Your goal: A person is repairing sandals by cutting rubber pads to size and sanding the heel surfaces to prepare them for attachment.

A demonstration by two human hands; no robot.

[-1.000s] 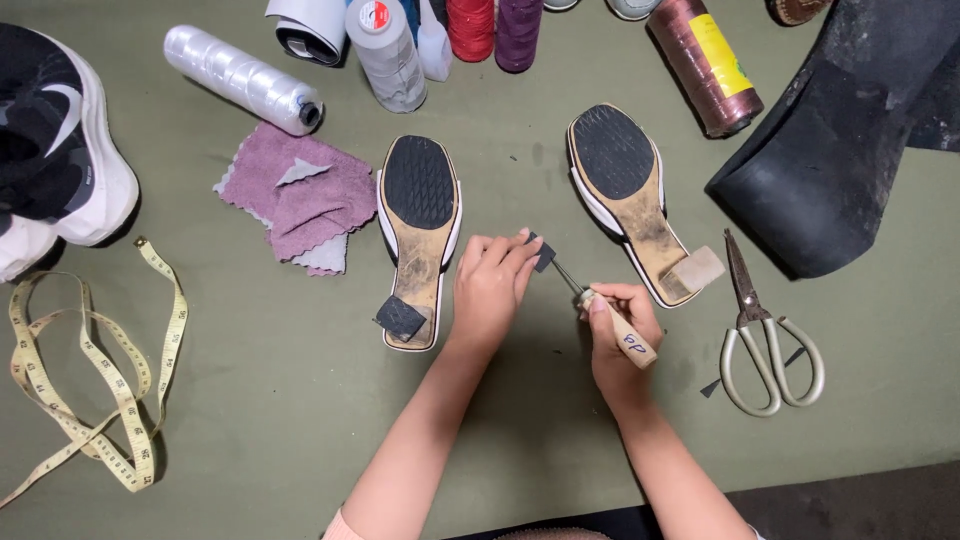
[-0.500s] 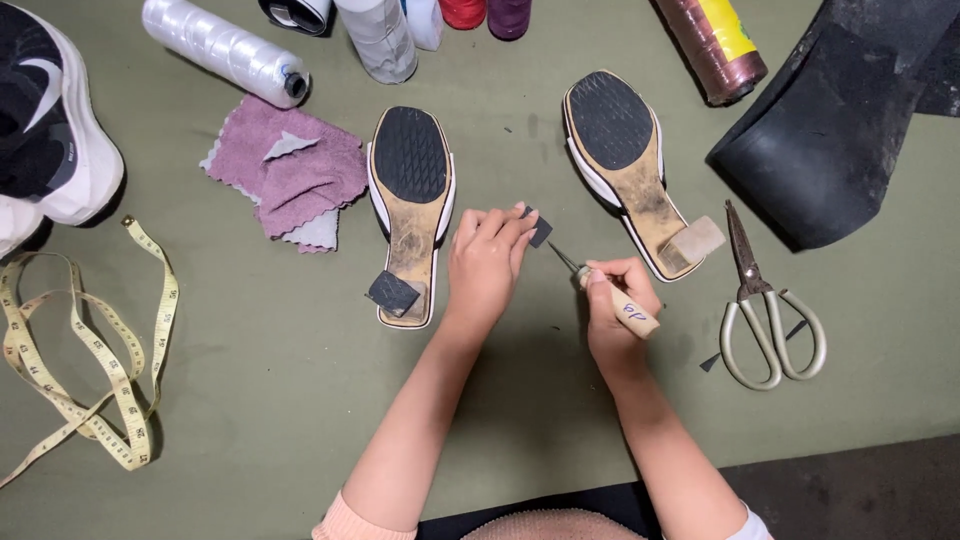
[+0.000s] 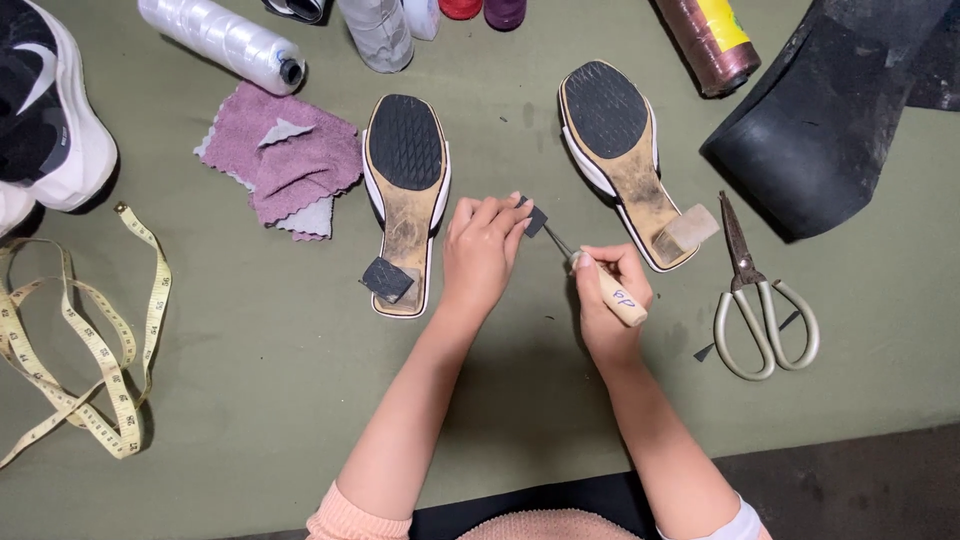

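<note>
My left hand (image 3: pixel 483 250) presses a small black rubber piece (image 3: pixel 536 220) against the green table, fingers on top of it. My right hand (image 3: pixel 607 300) grips a wooden-handled awl (image 3: pixel 612 292), whose metal tip meets the rubber piece. Left of my left hand lies an upturned sandal (image 3: pixel 404 195) with a black heel patch. A second upturned sandal (image 3: pixel 630 160) with a bare pale heel lies above my right hand.
Scissors (image 3: pixel 755 300) lie at the right, under a black rubber sheet (image 3: pixel 830 110). Purple cloth (image 3: pixel 285 160), a white thread spool (image 3: pixel 222 42), several spools at the top, a brown cone (image 3: pixel 712 40), a sneaker (image 3: pixel 45 110) and a yellow tape measure (image 3: pixel 90 350) surround the work.
Both hands stay at the rubber piece with the awl on it. The view has shifted slightly, so everything sits a little higher in the frame.
</note>
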